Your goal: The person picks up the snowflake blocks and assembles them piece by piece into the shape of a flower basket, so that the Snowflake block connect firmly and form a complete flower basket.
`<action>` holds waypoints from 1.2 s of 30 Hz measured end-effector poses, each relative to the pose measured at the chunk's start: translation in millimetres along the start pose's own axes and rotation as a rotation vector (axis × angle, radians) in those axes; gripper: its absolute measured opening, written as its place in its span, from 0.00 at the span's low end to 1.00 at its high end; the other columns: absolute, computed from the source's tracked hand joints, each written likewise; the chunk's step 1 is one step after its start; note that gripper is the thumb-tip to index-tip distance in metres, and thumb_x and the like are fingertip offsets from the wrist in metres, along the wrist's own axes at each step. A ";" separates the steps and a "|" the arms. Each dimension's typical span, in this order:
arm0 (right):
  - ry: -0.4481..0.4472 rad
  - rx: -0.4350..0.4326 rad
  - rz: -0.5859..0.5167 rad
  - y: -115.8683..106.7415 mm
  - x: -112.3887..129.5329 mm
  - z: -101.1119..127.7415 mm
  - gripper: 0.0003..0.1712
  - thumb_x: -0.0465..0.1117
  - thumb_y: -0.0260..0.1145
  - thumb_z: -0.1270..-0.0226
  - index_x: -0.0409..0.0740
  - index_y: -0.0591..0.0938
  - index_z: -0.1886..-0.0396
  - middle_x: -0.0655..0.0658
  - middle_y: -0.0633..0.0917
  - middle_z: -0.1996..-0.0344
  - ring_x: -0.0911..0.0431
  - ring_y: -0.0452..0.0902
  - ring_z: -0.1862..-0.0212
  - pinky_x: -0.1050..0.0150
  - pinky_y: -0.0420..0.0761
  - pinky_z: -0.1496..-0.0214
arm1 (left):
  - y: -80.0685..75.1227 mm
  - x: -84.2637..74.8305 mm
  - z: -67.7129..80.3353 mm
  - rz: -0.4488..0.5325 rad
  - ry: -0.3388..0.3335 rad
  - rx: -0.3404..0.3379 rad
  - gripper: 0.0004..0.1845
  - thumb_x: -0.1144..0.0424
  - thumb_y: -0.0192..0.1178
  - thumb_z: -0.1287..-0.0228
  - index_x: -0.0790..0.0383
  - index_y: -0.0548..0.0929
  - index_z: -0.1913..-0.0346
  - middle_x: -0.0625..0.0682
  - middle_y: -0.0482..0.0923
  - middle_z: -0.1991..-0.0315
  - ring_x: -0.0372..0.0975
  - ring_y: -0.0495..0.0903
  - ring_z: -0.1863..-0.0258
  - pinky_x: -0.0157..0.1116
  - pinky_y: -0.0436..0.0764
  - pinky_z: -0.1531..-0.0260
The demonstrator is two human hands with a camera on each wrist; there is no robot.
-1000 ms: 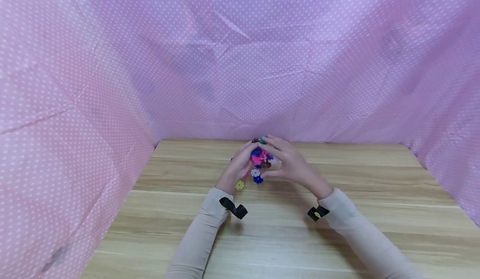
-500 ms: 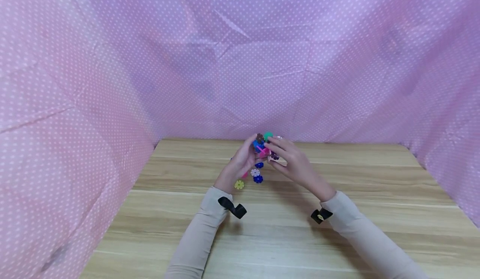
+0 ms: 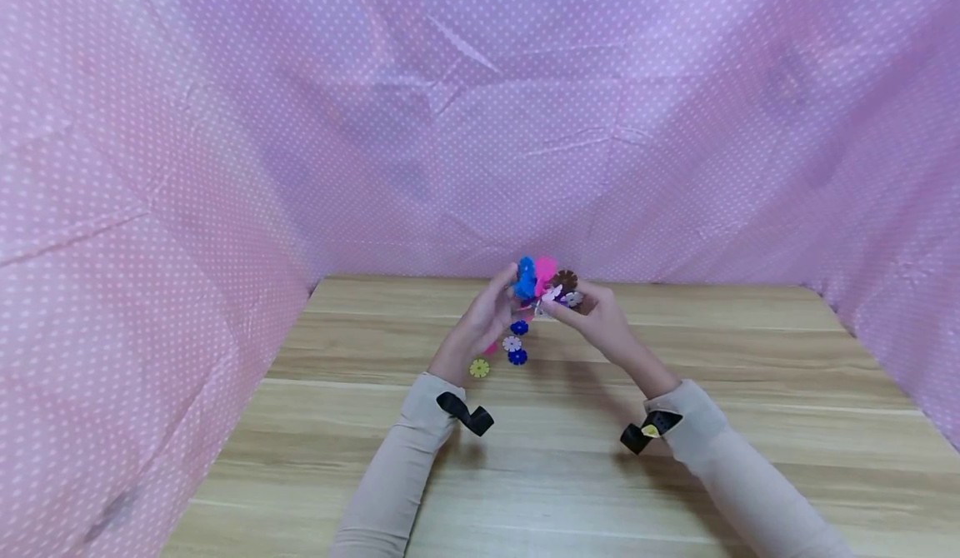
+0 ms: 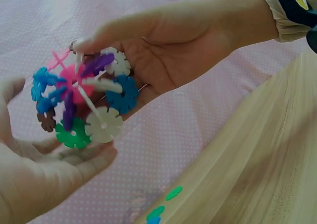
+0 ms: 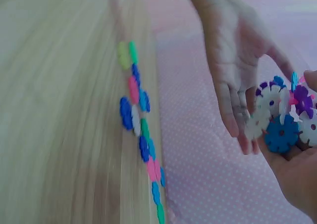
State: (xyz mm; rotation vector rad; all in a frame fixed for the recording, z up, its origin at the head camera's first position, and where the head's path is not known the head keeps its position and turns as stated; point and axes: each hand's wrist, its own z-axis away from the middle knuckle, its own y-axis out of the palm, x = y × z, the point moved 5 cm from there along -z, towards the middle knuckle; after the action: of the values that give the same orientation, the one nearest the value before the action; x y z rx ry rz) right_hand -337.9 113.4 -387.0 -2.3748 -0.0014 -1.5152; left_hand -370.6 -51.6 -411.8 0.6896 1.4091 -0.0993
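Observation:
A ball-like cluster of interlocking plastic snowflake discs (image 3: 545,271) in pink, blue, purple, white, green and brown is held above the table's far part. My right hand (image 3: 603,325) grips it from the right, its thumb on a white disc in the left wrist view, where the cluster (image 4: 75,81) shows spoke-like discs round a pink centre. My left hand (image 3: 483,321) is on the other side, palm towards the cluster and fingers fairly straight. In the right wrist view the left hand (image 5: 237,60) reaches down close to the cluster (image 5: 282,132); whether it touches is unclear.
Loose discs lie on the wooden table (image 3: 525,475) below the hands: a yellow disc (image 3: 479,368), a white disc (image 3: 512,344) and a dark blue disc (image 3: 517,357) among them. The right wrist view shows several more in a row near the edge. Pink dotted cloth (image 3: 480,166) surrounds the table.
The cluster has been raised and turned, so its blue and pink discs now face up. My right hand has shifted slightly right and changed its hold; the left hand's fingers have opened away.

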 end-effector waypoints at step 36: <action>0.208 0.487 0.220 32.4 -59.7 8.1 0.19 0.36 0.70 0.31 0.29 0.82 0.45 0.35 0.89 0.56 0.50 0.86 0.54 0.67 0.86 0.52 | -48.9 -2.2 4.8 -0.138 -0.023 -0.408 0.28 0.59 0.73 0.39 0.52 0.79 0.36 0.55 0.78 0.39 0.50 0.78 0.40 0.58 0.76 0.37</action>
State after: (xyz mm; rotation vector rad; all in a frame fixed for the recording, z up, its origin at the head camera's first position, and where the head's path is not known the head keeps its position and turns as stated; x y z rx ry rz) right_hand -351.1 95.1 -451.6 -1.7729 -0.0530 -1.4512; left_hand -389.1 -94.0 -428.4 0.2533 1.3981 0.0715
